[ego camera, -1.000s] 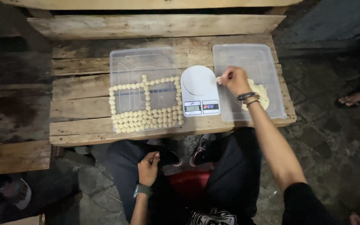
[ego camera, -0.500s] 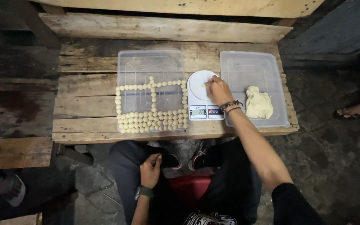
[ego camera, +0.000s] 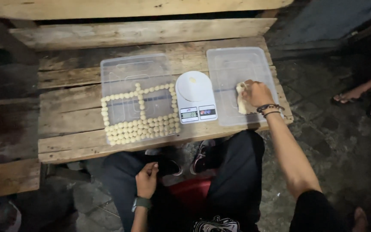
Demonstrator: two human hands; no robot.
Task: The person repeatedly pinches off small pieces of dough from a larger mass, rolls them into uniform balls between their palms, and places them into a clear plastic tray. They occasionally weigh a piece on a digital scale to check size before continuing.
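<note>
two clear trays (ego camera: 121, 71): left holds dough balls (ego camera: 140, 128), right a dough lump (ego camera: 240, 99).

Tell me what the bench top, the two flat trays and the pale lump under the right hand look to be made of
Bench top: rough, unfinished wood planks, with grain and gaps showing.
Left tray and right tray: clear, glossy plastic; the planks show through.
Pale lump under the right hand: probably soft dough, matte and cream like the small balls.
</note>
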